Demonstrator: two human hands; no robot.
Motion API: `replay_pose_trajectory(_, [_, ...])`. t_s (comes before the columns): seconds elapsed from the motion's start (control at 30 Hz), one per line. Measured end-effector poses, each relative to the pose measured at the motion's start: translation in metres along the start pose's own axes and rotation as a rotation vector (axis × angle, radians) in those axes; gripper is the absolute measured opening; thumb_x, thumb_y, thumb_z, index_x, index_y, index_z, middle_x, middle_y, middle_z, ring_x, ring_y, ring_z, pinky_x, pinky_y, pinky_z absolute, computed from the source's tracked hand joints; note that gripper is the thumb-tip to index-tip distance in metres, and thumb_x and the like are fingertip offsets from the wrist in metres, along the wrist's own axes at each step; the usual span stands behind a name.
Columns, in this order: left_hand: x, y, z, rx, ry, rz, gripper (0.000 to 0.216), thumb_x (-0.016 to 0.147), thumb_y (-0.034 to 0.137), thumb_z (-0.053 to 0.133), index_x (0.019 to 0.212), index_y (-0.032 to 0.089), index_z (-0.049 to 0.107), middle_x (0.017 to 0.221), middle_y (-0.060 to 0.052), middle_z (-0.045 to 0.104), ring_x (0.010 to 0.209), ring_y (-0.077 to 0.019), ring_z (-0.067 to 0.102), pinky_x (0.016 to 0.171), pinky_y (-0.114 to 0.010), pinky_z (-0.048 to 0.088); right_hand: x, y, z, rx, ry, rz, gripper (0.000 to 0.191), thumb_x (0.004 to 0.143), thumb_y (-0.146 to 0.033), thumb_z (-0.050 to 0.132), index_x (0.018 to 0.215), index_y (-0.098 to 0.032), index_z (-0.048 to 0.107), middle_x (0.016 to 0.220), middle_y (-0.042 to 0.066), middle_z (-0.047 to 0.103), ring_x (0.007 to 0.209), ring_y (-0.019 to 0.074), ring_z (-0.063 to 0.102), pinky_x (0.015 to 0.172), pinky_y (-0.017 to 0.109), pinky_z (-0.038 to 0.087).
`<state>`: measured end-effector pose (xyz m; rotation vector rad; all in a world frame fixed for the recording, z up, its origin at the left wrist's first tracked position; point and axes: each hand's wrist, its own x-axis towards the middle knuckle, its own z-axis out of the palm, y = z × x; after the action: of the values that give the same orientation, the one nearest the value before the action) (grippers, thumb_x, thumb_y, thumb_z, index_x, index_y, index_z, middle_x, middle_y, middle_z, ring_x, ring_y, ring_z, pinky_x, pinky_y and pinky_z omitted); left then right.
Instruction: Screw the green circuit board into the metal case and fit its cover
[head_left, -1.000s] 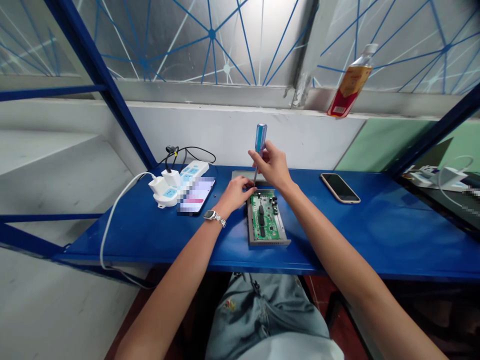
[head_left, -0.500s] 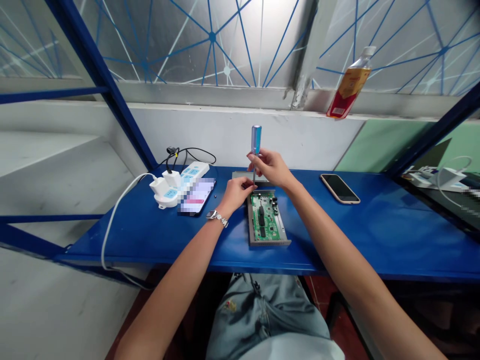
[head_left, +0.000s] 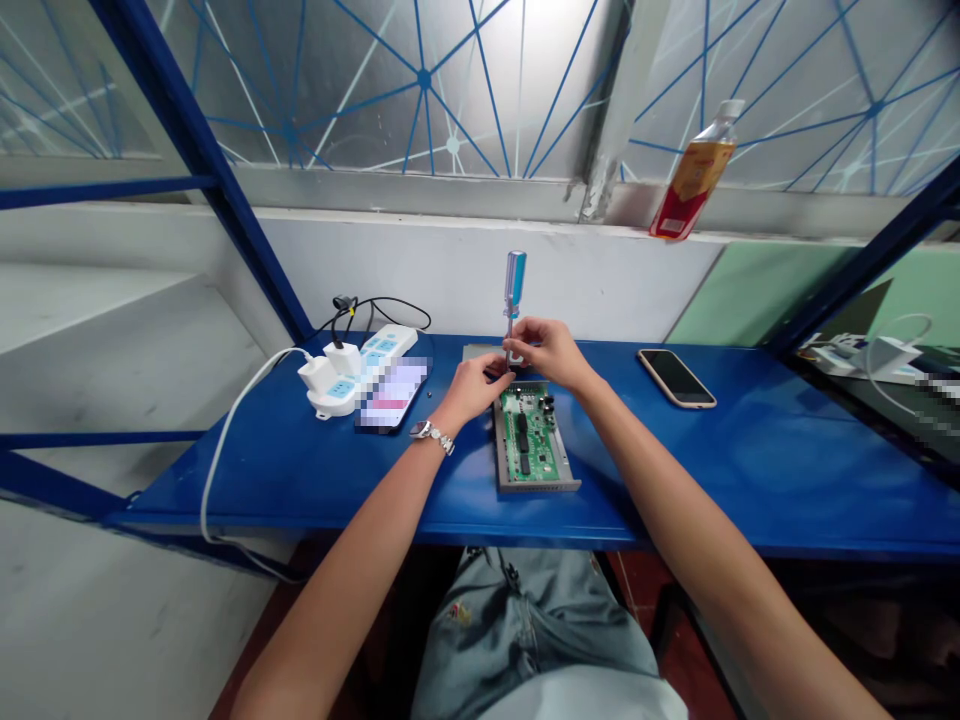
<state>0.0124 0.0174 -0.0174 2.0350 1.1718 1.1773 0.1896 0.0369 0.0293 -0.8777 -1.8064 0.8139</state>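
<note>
A screwdriver (head_left: 515, 283) with a clear and blue handle stands nearly upright over the far left corner of a metal case. My right hand (head_left: 546, 352) pinches its shaft below the handle. My left hand (head_left: 478, 385), with a watch on the wrist, has thumb and forefinger together by the screwdriver's tip; whatever they pinch is hidden. Inside the open grey case (head_left: 538, 487) lies a green circuit board (head_left: 536, 440) with black parts. Behind the hands a grey metal piece (head_left: 474, 352) is partly covered.
To the left are a white power strip (head_left: 390, 341) with plugs and cables, and a phone (head_left: 394, 395) with its screen lit. Another phone (head_left: 676, 378) lies dark on the right of the blue table (head_left: 465, 505). A drink bottle (head_left: 694, 180) stands on the ledge behind.
My right hand has slid down from the screwdriver's handle to its shaft. The screwdriver stays nearly upright, and my left hand has hardly moved.
</note>
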Motion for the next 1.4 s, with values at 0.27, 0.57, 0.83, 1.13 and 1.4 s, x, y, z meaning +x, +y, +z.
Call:
replay_pose_trajectory(0.27, [0.004,-0.006,0.010,-0.117,0.117,-0.038,0.021,0.080,0.035,0.080,0.077,0.017,0.069,0.077,-0.005,0.076,0.074,-0.0190,0.070,0.072,-0.030,0.056,-0.003,-0.001,0.003,-0.120,0.121,-0.046,0.026,0.081,-0.040,0.073,0.074,-0.020,0.058,0.070,0.001,0.062,0.066,0.0150,0.057,0.062,0.029,0.050])
replay_pose_trajectory(0.57, [0.002,-0.006,0.004,-0.160,0.031,-0.043,0.014,0.084,0.028,0.073,0.088,0.016,0.078,0.092,-0.009,0.081,0.087,-0.0244,0.076,0.084,-0.035,0.059,-0.005,0.000,0.000,-0.091,-0.023,-0.026,0.030,0.090,-0.036,0.062,0.111,-0.018,0.074,0.105,0.008,0.079,0.085,0.0199,0.071,0.074,0.033,0.056])
replay_pose_trajectory(0.83, [0.002,-0.003,0.007,-0.090,0.075,-0.009,0.021,0.083,0.034,0.076,0.095,0.017,0.075,0.092,-0.009,0.079,0.088,-0.0236,0.074,0.081,-0.035,0.057,-0.006,-0.003,0.006,-0.079,0.107,-0.005,0.023,0.085,-0.039,0.068,0.084,-0.018,0.075,0.078,0.005,0.076,0.070,0.0179,0.067,0.069,0.030,0.053])
replay_pose_trajectory(1.13, [0.004,-0.009,0.013,-0.152,0.158,-0.069,0.032,0.076,0.048,0.082,0.076,0.018,0.069,0.077,-0.006,0.076,0.071,-0.0201,0.070,0.072,-0.032,0.055,-0.002,-0.001,0.018,-0.204,0.246,-0.043,0.025,0.083,-0.038,0.073,0.070,-0.019,0.064,0.068,0.001,0.068,0.061,0.0136,0.056,0.064,0.027,0.044])
replay_pose_trajectory(1.4, [0.004,-0.007,0.009,-0.152,0.111,-0.085,0.024,0.081,0.040,0.079,0.083,0.016,0.077,0.083,-0.009,0.080,0.079,-0.0238,0.075,0.077,-0.035,0.057,-0.006,-0.004,0.012,-0.259,0.168,-0.054,0.026,0.091,-0.045,0.067,0.096,-0.020,0.073,0.085,0.004,0.076,0.080,0.0192,0.068,0.077,0.032,0.050])
